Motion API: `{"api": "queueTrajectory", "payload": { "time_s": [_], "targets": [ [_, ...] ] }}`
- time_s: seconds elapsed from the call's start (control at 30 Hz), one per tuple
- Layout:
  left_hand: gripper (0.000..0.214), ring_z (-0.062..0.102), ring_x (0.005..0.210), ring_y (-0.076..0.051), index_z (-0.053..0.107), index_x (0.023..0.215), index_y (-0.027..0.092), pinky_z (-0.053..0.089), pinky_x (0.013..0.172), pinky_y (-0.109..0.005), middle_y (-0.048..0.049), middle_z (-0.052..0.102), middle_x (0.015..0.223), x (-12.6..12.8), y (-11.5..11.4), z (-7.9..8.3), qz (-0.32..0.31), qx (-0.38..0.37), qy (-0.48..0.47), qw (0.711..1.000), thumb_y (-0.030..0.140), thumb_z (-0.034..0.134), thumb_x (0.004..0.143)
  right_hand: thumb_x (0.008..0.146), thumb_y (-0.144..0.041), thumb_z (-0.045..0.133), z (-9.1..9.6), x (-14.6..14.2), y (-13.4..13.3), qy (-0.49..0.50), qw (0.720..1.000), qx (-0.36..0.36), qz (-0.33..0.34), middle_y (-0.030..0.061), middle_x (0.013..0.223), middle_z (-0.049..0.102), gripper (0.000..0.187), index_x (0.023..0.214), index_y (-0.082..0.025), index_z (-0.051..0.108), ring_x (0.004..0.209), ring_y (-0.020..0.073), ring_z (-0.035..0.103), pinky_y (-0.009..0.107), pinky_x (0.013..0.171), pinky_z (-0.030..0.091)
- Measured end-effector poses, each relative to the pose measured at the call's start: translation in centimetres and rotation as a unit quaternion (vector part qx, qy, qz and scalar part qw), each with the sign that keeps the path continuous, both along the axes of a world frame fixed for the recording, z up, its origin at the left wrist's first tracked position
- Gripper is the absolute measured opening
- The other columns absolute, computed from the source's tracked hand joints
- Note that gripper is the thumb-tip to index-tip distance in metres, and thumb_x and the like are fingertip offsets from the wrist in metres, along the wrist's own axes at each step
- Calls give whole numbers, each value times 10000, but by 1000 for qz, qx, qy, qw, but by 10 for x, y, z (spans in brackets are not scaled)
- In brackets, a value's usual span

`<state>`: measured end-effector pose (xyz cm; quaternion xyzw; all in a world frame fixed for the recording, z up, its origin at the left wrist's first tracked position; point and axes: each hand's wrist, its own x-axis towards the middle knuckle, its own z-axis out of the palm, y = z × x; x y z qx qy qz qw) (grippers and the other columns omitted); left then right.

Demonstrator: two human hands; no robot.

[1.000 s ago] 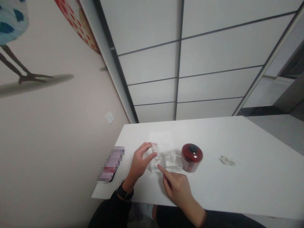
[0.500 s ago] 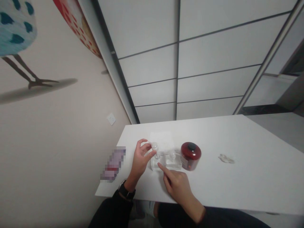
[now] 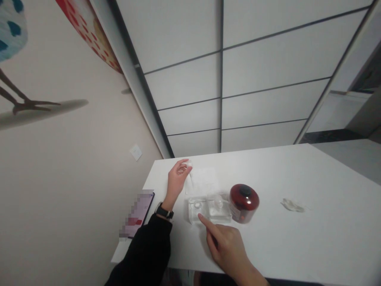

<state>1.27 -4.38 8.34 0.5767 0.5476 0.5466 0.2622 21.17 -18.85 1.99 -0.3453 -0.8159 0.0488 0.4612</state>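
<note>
At the far side of the white table, my left hand (image 3: 178, 177) pinches a small clear lid (image 3: 189, 162) between thumb and fingers. It is over the corner of a thin white sheet (image 3: 205, 179). Below, two clear square glass containers (image 3: 193, 214) stand side by side; the left one shows a round opening on top. On the right one sits a rounded clear lid (image 3: 219, 202). My right hand (image 3: 228, 244) has its index finger stretched out against the left container's front edge, with the other fingers curled and nothing visible in them.
A dark red bottle with a black cap (image 3: 244, 202) stands against the right container. Farther right lies a crumpled whitish piece (image 3: 292, 205). A phone (image 3: 139, 214) lies at the table's left edge, partly blurred. White panelled doors (image 3: 190, 111) rise behind the table (image 3: 327, 230).
My left hand has moved away from the left container with the clear lid, up to the white sheet. My right index finger stays at the container. The view has shifted slightly.
</note>
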Motion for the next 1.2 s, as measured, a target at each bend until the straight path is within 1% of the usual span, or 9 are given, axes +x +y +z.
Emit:
{"api": "queueTrajectory", "payload": {
  "time_s": [0.13, 0.3, 0.5, 0.63, 0.7, 0.77, 0.83, 0.93, 1.2],
  "targets": [
    [360, 669, 722, -185, 792, 1094, 207, 521, 749, -300, -27, 753, 830, -8, 27, -25, 11, -29, 66, 997, 434, 805, 815, 914, -30, 432, 0, -1, 1, 11, 1000, -8, 12, -29, 618, 683, 532, 1409, -131, 599, 462, 144, 612, 275, 480, 381],
    [313, 713, 756, -224, 813, 1090, 231, 525, 771, -325, -28, 790, 809, -13, 33, -51, -3, -53, 122, 991, 402, 812, 827, 911, -20, 412, 2, 0, 5, 29, 999, 0, 34, -35, 616, 680, 548, 1427, -128, 565, 422, 131, 580, 269, 441, 380],
    [275, 654, 798, -252, 822, 1016, 253, 516, 853, -371, -20, 739, 762, -16, 35, -60, -28, -56, 183, 981, 407, 856, 790, 914, -3, 425, 7, 0, 6, 50, 998, -2, 39, -48, 612, 668, 599, 1487, -134, 540, 421, 122, 587, 255, 420, 409],
    [338, 616, 902, -263, 790, 1133, 232, 504, 932, -408, -41, 673, 877, -10, 27, -42, -32, -24, 207, 978, 425, 796, 856, 911, 14, 439, 8, 8, 5, 83, 996, 7, 34, -56, 596, 646, 697, 1587, -157, 449, 406, 118, 570, 243, 407, 437],
    [335, 630, 924, -253, 765, 1211, 236, 520, 930, -402, -65, 685, 990, 0, 15, -24, -78, -10, 209, 975, 429, 699, 945, 919, 26, 446, 9, 14, 5, 102, 995, 4, 16, -57, 585, 639, 725, 1613, -183, 421, 413, 124, 579, 243, 413, 455],
    [321, 674, 965, -237, 765, 1226, 280, 549, 928, -365, -59, 721, 1118, 15, -4, -2, -174, -5, 212, 962, 445, 688, 962, 922, 35, 452, 9, 20, 6, 114, 993, -1, -2, -56, 585, 645, 745, 1623, -214, 412, 414, 127, 585, 241, 417, 468],
    [360, 675, 1167, -266, 737, 1303, 310, 513, 1076, -387, -54, 720, 1279, 30, -23, 19, -335, -11, 214, 918, 429, 715, 964, 925, 28, 457, 11, 25, 8, 115, 993, -10, -12, -42, 618, 678, 751, 1626, -237, 410, 429, 129, 607, 239, 427, 488],
    [371, 680, 1231, -285, 691, 1385, 314, 523, 1093, -416, -69, 723, 1332, 44, -41, 39, -444, -19, 197, 874, 324, 654, 1016, 933, 5, 450, 12, 30, 11, 102, 994, -29, -19, -28, 641, 706, 752, 1639, -246, 388, 453, 142, 649, 242, 433, 511],
    [318, 718, 1218, -252, 704, 1331, 305, 537, 1081, -367, -44, 761, 1299, 40, -43, 35, -452, -49, 214, 864, 240, 666, 1023, 917, 27, 432, 12, 30, 16, 91, 994, -56, -13, -48, 586, 666, 764, 1634, -235, 401, 407, 128, 611, 218, 401, 491]
  ]
}}
